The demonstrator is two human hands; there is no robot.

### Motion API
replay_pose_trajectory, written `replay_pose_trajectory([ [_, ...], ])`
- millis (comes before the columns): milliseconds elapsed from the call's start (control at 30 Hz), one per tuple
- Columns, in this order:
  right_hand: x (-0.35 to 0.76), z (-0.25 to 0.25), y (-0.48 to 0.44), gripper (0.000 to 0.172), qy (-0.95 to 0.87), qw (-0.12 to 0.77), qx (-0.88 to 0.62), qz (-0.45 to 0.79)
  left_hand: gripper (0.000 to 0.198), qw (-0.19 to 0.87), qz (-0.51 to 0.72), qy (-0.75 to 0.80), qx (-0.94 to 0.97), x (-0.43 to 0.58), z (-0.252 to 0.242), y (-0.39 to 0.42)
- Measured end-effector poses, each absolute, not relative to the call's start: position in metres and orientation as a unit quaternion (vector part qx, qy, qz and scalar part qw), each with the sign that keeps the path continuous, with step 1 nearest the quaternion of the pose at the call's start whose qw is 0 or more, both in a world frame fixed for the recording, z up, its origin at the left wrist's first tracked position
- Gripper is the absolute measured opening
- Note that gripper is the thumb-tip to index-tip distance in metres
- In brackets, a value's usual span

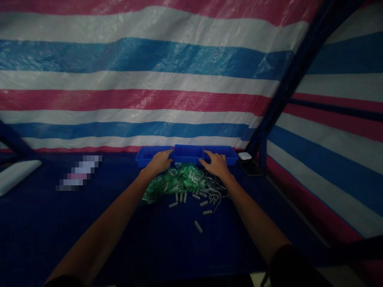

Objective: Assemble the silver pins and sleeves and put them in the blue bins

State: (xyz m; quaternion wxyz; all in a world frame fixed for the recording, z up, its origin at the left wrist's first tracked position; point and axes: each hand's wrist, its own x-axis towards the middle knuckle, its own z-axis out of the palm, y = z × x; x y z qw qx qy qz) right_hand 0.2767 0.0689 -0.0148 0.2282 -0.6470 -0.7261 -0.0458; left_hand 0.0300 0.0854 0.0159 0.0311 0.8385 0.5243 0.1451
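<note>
Three blue plastic bins stand in a row at the back of the table. My left hand point(161, 161) grips the left side of the middle bin point(188, 160), thumb toward its front. On the opposite side, my right hand point(218, 164) holds the same bin by its right edge. The left bin point(143, 160) and right bin point(232, 160) are partly covered by my hands. Just in front lies a heap of green-tinted clear plastic bags point(191, 179). Beside it, under my right wrist, are thin metal rods like screws point(214, 190). Several short grey cylinders point(198, 227) lie nearer to me.
A dark blue table point(167, 247) spreads beneath everything. At the right back are a white case point(244, 156) and a dark flat phone-like object point(251, 168). A white roll-like item point(18, 175) and a blurred-out item point(80, 171) lie left. Striped sheeting point(149, 59) hangs behind dark posts.
</note>
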Motion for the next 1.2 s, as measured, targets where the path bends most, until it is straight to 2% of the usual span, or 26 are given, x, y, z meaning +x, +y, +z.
replay_pose_trajectory([
  [300, 0.266, -0.015, 0.052, 0.053, -0.724, 0.209, -0.653, -0.071, 0.033, 0.019, 0.124, 0.491, 0.862, 0.021, 0.013, 0.083],
  [533, 0.264, -0.018, 0.042, 0.049, -0.739, 0.221, -0.634, -0.051, 0.032, -0.009, 0.173, 0.511, 0.842, 0.018, 0.003, 0.064],
  [700, 0.265, -0.015, 0.036, 0.044, -0.735, 0.29, -0.608, -0.077, 0.029, -0.069, 0.325, 0.504, 0.797, 0.025, 0.0, 0.041],
  [800, 0.261, -0.009, 0.027, 0.033, -0.713, 0.355, -0.597, -0.094, 0.023, -0.032, 0.358, 0.459, 0.812, 0.028, 0.0, 0.02],
  [867, 0.255, -0.006, 0.019, 0.028, -0.735, 0.374, -0.562, -0.063, 0.021, 0.01, 0.341, 0.434, 0.834, 0.03, -0.002, 0.007],
  [967, 0.246, -0.008, 0.007, 0.028, -0.798, 0.347, -0.492, 0.033, 0.02, 0.04, 0.323, 0.418, 0.848, 0.035, -0.007, -0.005],
  [1067, 0.241, -0.015, 0.003, 0.036, -0.82, 0.329, -0.458, 0.099, 0.019, 0.045, 0.321, 0.424, 0.846, 0.04, -0.011, -0.008],
  [1133, 0.241, -0.018, 0.005, 0.042, -0.808, 0.344, -0.46, 0.13, 0.019, 0.047, 0.321, 0.432, 0.842, 0.043, -0.011, -0.008],
  [1200, 0.241, -0.018, 0.009, 0.042, -0.778, 0.376, -0.474, 0.171, 0.019, 0.051, 0.324, 0.438, 0.837, 0.044, -0.01, -0.009],
])
